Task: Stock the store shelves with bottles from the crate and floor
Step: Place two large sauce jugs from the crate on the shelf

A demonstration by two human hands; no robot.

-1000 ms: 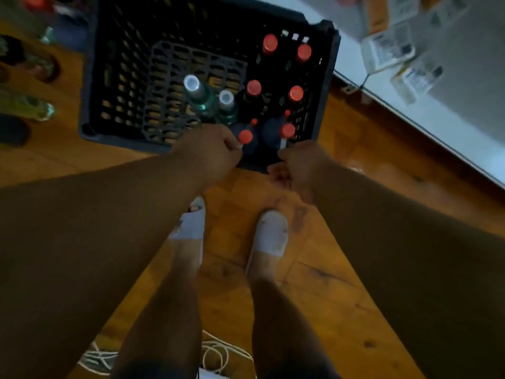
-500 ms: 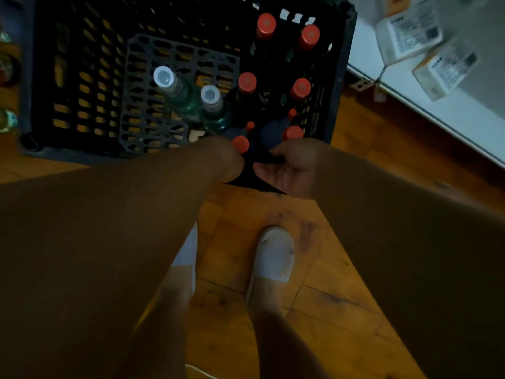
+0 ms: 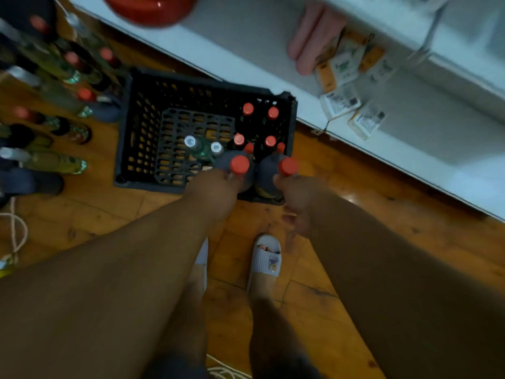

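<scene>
A black plastic crate (image 3: 142, 127) stands on the wooden floor with several red-capped dark bottles (image 3: 248, 109) and two clear-capped green bottles (image 3: 190, 142) inside. My left hand (image 3: 216, 192) grips a dark bottle with a red cap (image 3: 239, 164) by its neck, lifted above the crate's near edge. My right hand (image 3: 297, 201) holds a second dark red-capped bottle (image 3: 287, 166) the same way, beside the first.
Many bottles (image 3: 54, 162) stand and lie on the floor left of the crate. A white shelf unit (image 3: 410, 127) with small packets (image 3: 341, 102) runs along the right. Another person's hand (image 3: 311, 36) rests on the shelf. A red bowl (image 3: 150, 9) sits at top. My sandalled feet are below.
Both hands closed on red-capped bottles and lifted them up out of the crate. The view has pulled back and risen, showing the shelf and the floor bottles.
</scene>
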